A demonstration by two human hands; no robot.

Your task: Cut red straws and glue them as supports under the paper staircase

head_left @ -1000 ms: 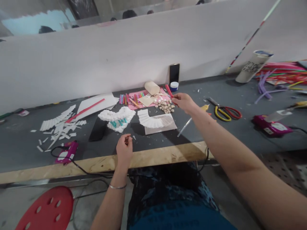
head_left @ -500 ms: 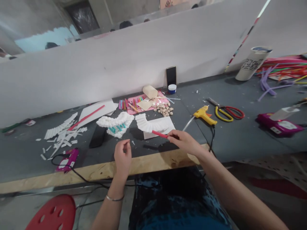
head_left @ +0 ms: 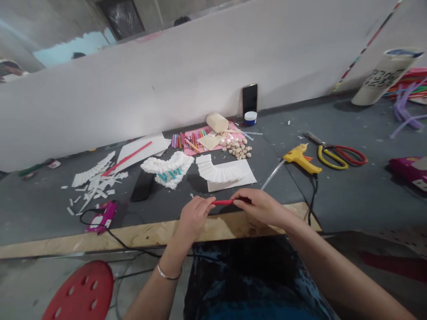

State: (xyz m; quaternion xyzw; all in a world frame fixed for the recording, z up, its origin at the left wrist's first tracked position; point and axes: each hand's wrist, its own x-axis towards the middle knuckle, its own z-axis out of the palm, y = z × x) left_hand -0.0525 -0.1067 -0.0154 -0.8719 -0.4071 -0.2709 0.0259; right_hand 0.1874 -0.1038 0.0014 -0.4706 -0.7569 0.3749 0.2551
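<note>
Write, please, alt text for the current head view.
A person's left hand and right hand hold a red stick near the wooden edge of a grey table. Beyond lie a pleated white strip partly over white paper, a glue gun and scissors.

Tally: one left hand (head_left: 195, 218), one right hand (head_left: 260, 205), one short red stick (head_left: 223, 202) between them. One long red strip (head_left: 128, 158), one yellow glue gun (head_left: 302, 159), one pair of scissors (head_left: 323, 145), one upright phone (head_left: 250, 99), one lidded jar (head_left: 250, 118), one beige cylinder (head_left: 217, 122), one lettered canister (head_left: 382, 79), two purple boxes (head_left: 108, 214), one red stool (head_left: 78, 298). Pebbles (head_left: 238, 150): over a dozen, overlapping, exact count unreadable.
</note>
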